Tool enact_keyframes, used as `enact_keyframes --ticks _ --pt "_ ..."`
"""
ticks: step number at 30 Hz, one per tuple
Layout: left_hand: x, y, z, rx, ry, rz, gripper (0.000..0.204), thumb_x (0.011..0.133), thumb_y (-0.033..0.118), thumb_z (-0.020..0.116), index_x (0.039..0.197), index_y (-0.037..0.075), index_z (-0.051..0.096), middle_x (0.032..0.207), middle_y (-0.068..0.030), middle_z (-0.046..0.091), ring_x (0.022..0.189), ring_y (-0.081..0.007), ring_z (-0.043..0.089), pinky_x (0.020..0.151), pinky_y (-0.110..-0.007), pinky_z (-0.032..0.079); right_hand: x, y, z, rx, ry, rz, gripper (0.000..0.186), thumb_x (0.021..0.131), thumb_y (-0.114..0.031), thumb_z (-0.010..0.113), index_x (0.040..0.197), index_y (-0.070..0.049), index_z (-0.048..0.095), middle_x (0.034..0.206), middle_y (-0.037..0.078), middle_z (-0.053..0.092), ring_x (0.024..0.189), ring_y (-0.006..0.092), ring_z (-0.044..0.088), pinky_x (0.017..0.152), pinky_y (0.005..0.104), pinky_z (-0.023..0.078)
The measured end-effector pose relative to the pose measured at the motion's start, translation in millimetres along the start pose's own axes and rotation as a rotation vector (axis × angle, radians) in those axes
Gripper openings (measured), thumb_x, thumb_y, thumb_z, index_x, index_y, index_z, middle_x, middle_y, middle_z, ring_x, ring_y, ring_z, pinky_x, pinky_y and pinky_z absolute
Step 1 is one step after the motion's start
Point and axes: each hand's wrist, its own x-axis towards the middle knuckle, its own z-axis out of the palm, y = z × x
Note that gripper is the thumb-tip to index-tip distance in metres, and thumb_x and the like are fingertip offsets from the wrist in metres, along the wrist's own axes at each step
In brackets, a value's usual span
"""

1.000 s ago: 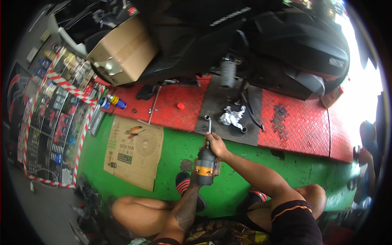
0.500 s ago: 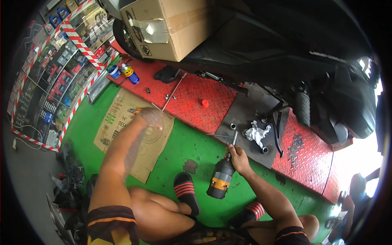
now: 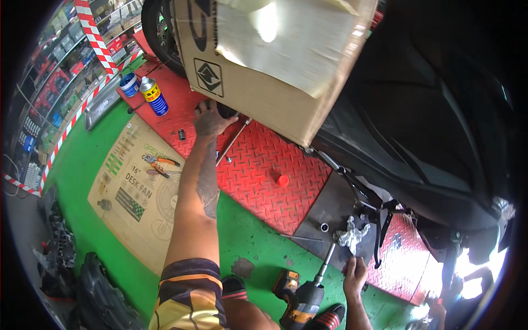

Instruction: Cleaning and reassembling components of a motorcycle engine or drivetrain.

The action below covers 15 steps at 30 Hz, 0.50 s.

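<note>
My left hand [image 3: 210, 120] reaches over the red platform, fingers and thumb apart, at a black part [image 3: 226, 110] partly hidden by the hand and a big carton. My right hand [image 3: 356, 276] is closed, thumb and fingers together, beside a crumpled silver wad [image 3: 352, 234]; what it pinches, if anything, is hidden. Left of it, a cordless impact wrench [image 3: 306, 301] lies by my feet, its long metal extension [image 3: 327, 260] pointing up toward the dark mat. A socket [image 3: 324, 226] stands on that mat, near a thin rod [image 3: 301, 238].
A motor scooter [image 3: 418, 132] and the carton [image 3: 258, 110] crowd the far side. On the platform are a spray can [image 3: 154, 98], a blue tub [image 3: 129, 85], a red cap [image 3: 283, 180], a socket [image 3: 182, 135] and a long-handled tool [image 3: 234, 141]. Pliers [image 3: 161, 165] lie on flattened cardboard [image 3: 129, 181].
My left hand has moved from over the cardboard to the black part, uncovering the pliers. My right hand has let go of the wrench and moved to the silver wad. The view has shifted.
</note>
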Motion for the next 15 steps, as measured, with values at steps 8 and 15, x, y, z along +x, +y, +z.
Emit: enact_keyframes --ticks 8,15 --pt "58 -6 -20 -0.190 -0.867 -0.149 0.119 0.061 0.060 0.083 0.157 0.024 0.022 0.163 -0.0153 0.012 0.145 -0.0501 0.019 0.100 -0.070 0.041 0 -9 -1 0.104 -0.029 0.043 0.033 0.104 -0.029 0.053 0.084 -0.003 0.057 0.060 0.000 0.053 0.052 0.0076 0.050 0.049 0.0229 0.039" --pt "37 -26 -36 0.205 -0.339 0.335 0.118 0.060 0.046 0.083 0.156 0.017 0.022 0.157 -0.0196 0.027 0.139 -0.0499 0.031 0.108 -0.061 0.038 12 -44 7 0.155 -0.034 -0.086 0.036 0.104 -0.031 0.052 0.082 -0.003 0.057 0.060 0.000 0.053 0.053 0.0081 0.050 0.051 0.0237 0.039"
